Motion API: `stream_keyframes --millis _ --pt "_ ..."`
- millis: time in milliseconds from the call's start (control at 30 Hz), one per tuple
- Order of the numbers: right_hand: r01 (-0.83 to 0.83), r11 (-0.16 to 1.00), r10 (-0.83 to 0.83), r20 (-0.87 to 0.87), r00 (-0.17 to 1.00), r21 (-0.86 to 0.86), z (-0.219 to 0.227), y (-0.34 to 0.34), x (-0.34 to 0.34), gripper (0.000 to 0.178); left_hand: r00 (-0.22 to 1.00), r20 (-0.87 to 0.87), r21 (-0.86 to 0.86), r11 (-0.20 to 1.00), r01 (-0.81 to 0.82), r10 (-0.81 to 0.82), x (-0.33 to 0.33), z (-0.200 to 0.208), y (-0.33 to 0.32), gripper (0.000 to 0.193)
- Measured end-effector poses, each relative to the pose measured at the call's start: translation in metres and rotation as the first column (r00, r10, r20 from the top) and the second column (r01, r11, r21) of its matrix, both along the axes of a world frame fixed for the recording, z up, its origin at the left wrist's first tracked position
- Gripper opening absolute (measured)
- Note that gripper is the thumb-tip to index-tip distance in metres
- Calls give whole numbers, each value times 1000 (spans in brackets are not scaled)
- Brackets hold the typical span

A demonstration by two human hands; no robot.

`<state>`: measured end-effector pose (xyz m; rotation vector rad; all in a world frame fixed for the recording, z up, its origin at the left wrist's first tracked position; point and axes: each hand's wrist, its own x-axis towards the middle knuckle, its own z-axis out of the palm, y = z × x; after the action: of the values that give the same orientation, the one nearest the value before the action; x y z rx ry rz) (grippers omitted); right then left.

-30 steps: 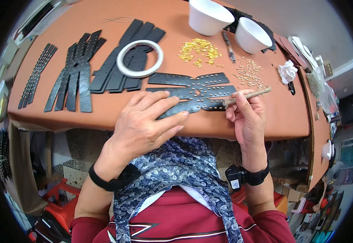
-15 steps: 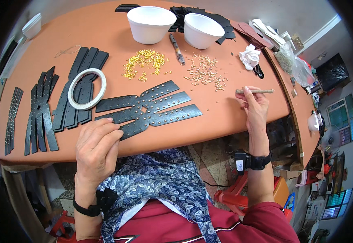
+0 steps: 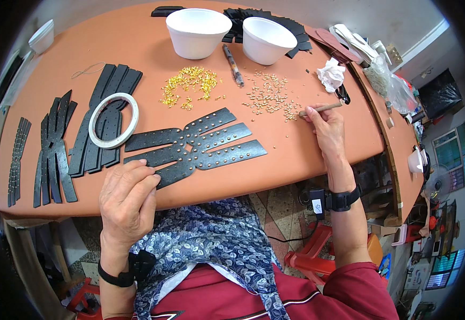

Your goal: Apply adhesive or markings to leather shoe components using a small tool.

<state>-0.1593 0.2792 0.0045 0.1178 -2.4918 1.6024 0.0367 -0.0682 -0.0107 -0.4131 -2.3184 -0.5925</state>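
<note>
A black piece with several strap-like arms [image 3: 224, 153], dotted with metal studs, lies at the table's front. My left hand [image 3: 128, 201] is closed, thumb and fingertips pinched at the end of one of its near left arms; the fingers partly hide that end. My right hand [image 3: 326, 128] grips a thin brown stick [image 3: 326, 108] between thumb and fingers. The stick's left tip is at the right edge of a scatter of small pinkish metal studs [image 3: 270, 93]. Left of these lies a heap of gold-coloured studs [image 3: 192, 82].
A white tape roll [image 3: 95, 124] rests on stacked black strap pieces [image 3: 104, 88]. More studded pieces [image 3: 52, 152] lie at the left. Two white bowls [image 3: 198, 40], a marker pen [image 3: 233, 66] and black pieces [image 3: 267, 21] stand farther back. Crumpled tissue [image 3: 330, 74] is at the right.
My right hand has moved left and a little up, tilting the stick so its left tip comes down to the pinkish studs. My left hand has barely moved.
</note>
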Motion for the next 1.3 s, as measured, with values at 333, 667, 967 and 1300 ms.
stream_keyframes --millis 333,667,967,1300 --pt "41 948 14 -170 985 314 -11 0 -14 22 1000 -23 -8 1000 7 -8 0 -1 1 20" --pt "-85 833 184 129 974 -546 6 -34 45 12 998 -31 -95 994 49 -53 3 -4 -2 27" --pt "-547 778 549 -89 831 -310 -1 -136 112 11 998 17 -104 992 65 -63 4 -9 -2 36" --pt "-584 809 586 -169 792 67 -4 -151 113 7 998 14 -83 995 63 -62 5 -11 -2 34"
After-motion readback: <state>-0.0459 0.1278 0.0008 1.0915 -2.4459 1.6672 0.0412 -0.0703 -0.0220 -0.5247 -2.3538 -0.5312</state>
